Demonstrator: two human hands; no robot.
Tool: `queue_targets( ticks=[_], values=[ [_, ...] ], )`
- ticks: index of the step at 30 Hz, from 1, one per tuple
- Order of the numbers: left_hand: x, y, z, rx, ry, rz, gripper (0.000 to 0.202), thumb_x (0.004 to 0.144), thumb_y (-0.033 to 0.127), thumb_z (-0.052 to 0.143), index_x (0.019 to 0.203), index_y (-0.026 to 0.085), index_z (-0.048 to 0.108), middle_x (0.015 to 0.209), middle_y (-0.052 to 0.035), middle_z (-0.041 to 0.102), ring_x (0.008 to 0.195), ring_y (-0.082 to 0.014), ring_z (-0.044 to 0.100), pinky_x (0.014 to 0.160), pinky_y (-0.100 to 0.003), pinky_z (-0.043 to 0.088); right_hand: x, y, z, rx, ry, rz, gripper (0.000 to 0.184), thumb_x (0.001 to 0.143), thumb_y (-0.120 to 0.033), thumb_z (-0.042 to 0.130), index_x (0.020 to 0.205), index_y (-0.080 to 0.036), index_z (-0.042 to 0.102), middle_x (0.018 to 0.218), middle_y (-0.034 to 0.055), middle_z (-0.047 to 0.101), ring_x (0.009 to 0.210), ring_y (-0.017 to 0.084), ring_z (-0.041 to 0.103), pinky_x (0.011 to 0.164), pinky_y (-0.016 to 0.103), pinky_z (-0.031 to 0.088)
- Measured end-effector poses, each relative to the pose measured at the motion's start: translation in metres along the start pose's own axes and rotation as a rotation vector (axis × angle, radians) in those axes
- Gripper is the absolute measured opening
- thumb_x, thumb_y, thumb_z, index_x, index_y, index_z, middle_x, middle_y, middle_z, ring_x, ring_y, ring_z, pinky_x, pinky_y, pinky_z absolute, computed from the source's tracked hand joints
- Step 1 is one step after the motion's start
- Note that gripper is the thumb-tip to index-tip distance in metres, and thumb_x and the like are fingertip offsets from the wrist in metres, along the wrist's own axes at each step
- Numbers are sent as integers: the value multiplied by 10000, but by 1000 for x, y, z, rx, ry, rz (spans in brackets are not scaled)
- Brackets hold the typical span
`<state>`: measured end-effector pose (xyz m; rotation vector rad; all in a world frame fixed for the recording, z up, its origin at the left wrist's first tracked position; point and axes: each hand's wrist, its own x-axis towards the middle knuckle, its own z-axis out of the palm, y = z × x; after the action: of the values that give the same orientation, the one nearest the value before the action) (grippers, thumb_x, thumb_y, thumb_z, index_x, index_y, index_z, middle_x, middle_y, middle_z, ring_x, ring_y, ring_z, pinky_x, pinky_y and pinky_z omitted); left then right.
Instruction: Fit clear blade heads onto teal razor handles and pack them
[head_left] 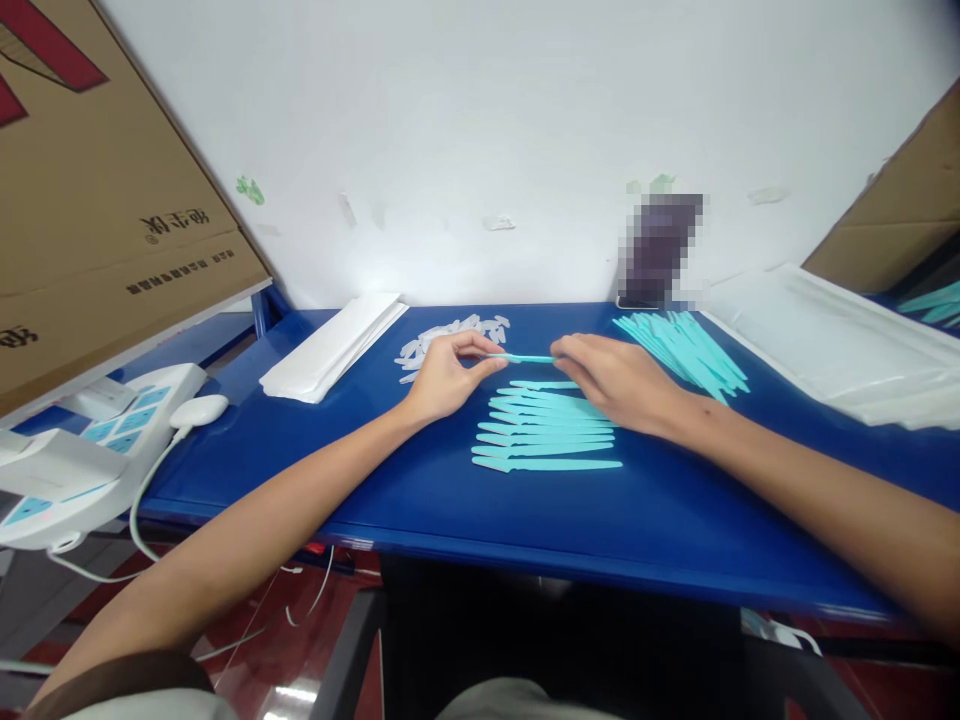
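A turquoise eyebrow razor [531, 358] is held level between my two hands, just above the table. My left hand [448, 378] pinches its left end between thumb and fingers; whether a cap is in that pinch is hidden. The right end is gripped by my closed right hand [611, 375]. Below them, several turquoise eyebrow razors [555, 464] lie in a row, blades to the left. Behind my left hand is a loose scatter of small translucent caps [480, 325]. A fanned pile of more turquoise razors [686, 350] lies beyond my right hand.
On the blue table [420, 500], a stack of white paper sleeves [330, 350] lies left and a clear plastic bag [840, 350] right. A blurred-out dark phone-like object [660, 250] leans on the wall. A power strip [120, 450] and cardboard box [112, 200] stand left.
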<state>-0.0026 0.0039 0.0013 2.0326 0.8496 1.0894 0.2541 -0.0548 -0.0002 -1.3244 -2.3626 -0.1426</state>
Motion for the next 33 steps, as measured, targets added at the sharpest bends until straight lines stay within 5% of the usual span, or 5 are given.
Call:
queue_targets(
  ticks=[5, 9, 16, 25, 33],
  values=[
    [23, 2, -18, 397, -118, 66, 259, 899, 414, 649, 900, 184, 769, 825, -48, 770, 742, -200, 679, 778, -343, 511, 15, 16, -4, -56, -63, 26, 277, 1027, -343, 375, 1022, -218, 622, 991, 96, 693, 866, 248, 609, 705, 349, 380],
    [36, -7, -29, 670, -85, 63, 268, 939, 318, 547, 973, 169, 767, 641, -36, 688, 611, -198, 631, 682, -321, 466, 14, 35, -2, -76, -96, 47, 250, 980, -335, 441, 964, -211, 657, 972, 91, 688, 872, 249, 602, 720, 354, 372],
    [28, -21, -21, 1211, -268, 313, 394, 958, 145, 425, 1209, 178, 727, 1186, -191, 625, 1058, -333, 575, 861, -458, 422, 1, 23, -24, 26, -142, 159, 389, 947, -432, 479, 767, -200, 732, 577, 8, 587, 549, 163, 497, 665, 338, 344],
    [20, -20, -24, 1010, -422, 377, 373, 1034, 184, 394, 1107, 207, 760, 1213, -125, 700, 1082, -300, 528, 881, -442, 335, -1, 20, -34, 180, -390, 145, 415, 943, -553, 519, 942, -204, 744, 585, -13, 521, 528, 156, 478, 540, 304, 328],
    [14, -16, -21, 817, -429, 277, 347, 1073, 328, 408, 1071, 188, 725, 1053, -89, 700, 1001, -260, 570, 901, -409, 335, -9, 26, -26, 151, -274, 93, 354, 1018, -501, 394, 928, -219, 588, 963, 97, 650, 828, 227, 601, 742, 361, 456]
  ],
)
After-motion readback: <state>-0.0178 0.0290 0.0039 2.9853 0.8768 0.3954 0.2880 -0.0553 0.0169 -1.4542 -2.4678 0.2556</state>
